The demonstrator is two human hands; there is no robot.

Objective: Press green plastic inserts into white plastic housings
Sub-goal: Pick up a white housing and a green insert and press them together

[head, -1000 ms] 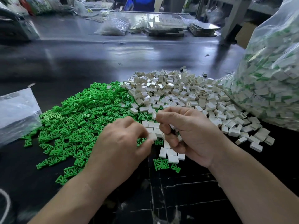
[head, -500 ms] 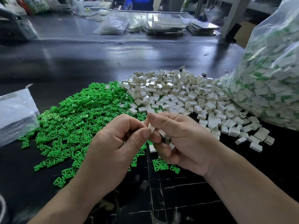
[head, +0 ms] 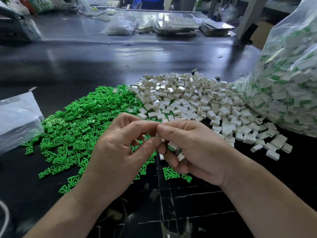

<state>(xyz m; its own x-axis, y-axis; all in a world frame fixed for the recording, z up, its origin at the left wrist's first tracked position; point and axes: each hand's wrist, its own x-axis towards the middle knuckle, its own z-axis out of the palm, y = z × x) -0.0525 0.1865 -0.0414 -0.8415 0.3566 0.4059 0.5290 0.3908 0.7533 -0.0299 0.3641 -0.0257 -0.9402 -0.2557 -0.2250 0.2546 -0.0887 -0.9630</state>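
Observation:
A heap of green plastic inserts (head: 80,121) covers the dark table at the left and centre. To its right lies a heap of white plastic housings (head: 197,103). My left hand (head: 120,152) and my right hand (head: 193,148) meet just above the table in front of both heaps. Both pinch one small white housing (head: 160,137) between thumbs and forefingers, fingertips touching. My right hand also cups several more white housings (head: 175,148) in its curled lower fingers. Any green insert in the pinched housing is hidden by the fingers.
A big clear bag of assembled white and green parts (head: 288,79) fills the right side. A flat clear plastic bag (head: 17,117) lies at the left edge. Bags and trays (head: 176,24) sit at the table's far side. Loose green inserts (head: 173,175) lie under my hands.
My hands have lifted off the table and come together. The right hand picked up the white housings that lay under it, and both now pinch one housing.

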